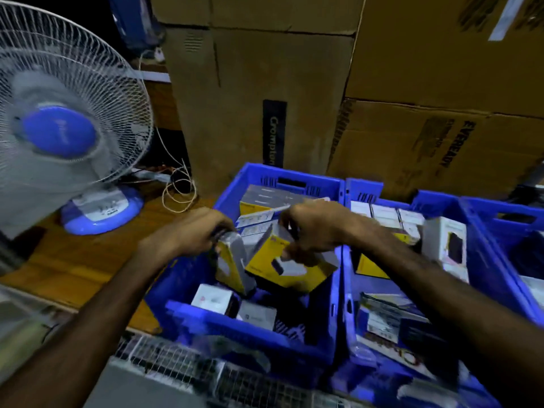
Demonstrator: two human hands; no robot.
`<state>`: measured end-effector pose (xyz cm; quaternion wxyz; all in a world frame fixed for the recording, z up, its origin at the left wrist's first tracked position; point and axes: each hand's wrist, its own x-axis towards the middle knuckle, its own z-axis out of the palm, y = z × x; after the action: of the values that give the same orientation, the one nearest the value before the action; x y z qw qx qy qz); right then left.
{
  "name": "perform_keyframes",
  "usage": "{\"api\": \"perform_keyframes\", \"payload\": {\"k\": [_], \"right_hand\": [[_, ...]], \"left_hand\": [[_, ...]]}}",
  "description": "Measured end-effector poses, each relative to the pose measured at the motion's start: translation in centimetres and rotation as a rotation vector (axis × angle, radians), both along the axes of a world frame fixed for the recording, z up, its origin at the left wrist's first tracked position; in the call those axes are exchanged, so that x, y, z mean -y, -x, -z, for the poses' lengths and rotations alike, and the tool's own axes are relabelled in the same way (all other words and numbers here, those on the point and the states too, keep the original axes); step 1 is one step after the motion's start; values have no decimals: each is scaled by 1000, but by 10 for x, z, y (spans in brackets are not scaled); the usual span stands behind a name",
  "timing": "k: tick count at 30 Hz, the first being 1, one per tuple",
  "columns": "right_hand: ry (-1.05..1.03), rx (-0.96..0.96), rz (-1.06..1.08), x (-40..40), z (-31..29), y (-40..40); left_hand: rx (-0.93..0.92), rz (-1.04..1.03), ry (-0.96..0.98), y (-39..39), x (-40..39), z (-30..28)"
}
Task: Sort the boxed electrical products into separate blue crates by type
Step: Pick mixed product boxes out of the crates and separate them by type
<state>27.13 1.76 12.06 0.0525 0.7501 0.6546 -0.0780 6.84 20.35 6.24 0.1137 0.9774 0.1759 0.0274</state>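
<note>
Fingers of left hand curled round top of upright yellow-grey box; right hand fingers grip tilted yellow box, both over left crate. Cardboard looks light, stiff, crushable; best held across opposite faces. Right crate adjacent.

- The blue crate under the hands is moulded plastic with a slight sheen and slotted walls.
- The yellow box inside that crate is smooth printed card, faintly glossy.
- The white box, in the crate just right of it, is glossy card.
- The brown cartons behind the crate are matt, rough corrugated cardboard.
- The table top left of the crate is varnished wood.
- The fan, farther left, has a thin wire grille and a shiny plastic base.
</note>
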Motion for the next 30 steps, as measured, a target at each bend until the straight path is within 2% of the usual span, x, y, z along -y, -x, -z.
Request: {"api": "perform_keyframes", "payload": {"k": [4,8,11,14,21,24,30], "right_hand": [[64,224,-71,-8,24,32],[99,266,-45,-10,51,47],[142,155,37,-8,51,40],[146,30,144,-1,43,27],[-18,-119,374,24,37,-7],[-66,-155,413,35,38,-19],[-181,-300,397,69,34,-9]], "left_hand": [[-126,18,-62,-11,5,19],[-200,45,-69,-14,6,48],[-209,19,21,-9,-5,51],[-133,4,117,-4,-13,49],[94,51,169,-7,-7,45],[188,94,165,-14,9,43],[324,134,291,-23,49,44]]}}
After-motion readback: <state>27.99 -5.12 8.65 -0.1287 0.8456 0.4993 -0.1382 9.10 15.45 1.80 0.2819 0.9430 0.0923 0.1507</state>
